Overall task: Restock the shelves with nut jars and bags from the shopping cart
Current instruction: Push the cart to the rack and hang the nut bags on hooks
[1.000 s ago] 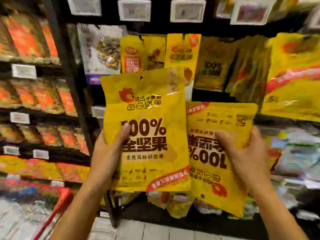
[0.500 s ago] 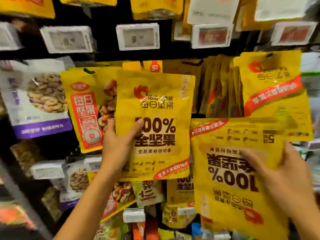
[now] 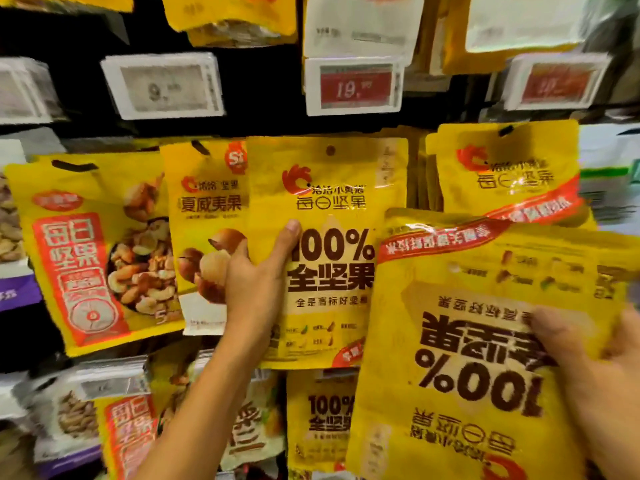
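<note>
Both hands held yellow nut bags at hooks
L hand (image 3: 258, 282) gripped upright bag (image 3: 332, 209), R hand (image 3: 595, 368) the flipped bag (image 3: 460, 341); light, floppy, prob best pinched near top hole.

The upside-down yellow foil nut bag (image 3: 485, 341) runs off the bottom edge; beside it, the right hand (image 3: 595, 372) is cut by the right edge, its fingers behind the bag hidden.

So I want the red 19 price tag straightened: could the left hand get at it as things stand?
Probably not yet: the left hand has its grip full with the upright yellow nut bag. The red price tag sits unobstructed above it.
</note>
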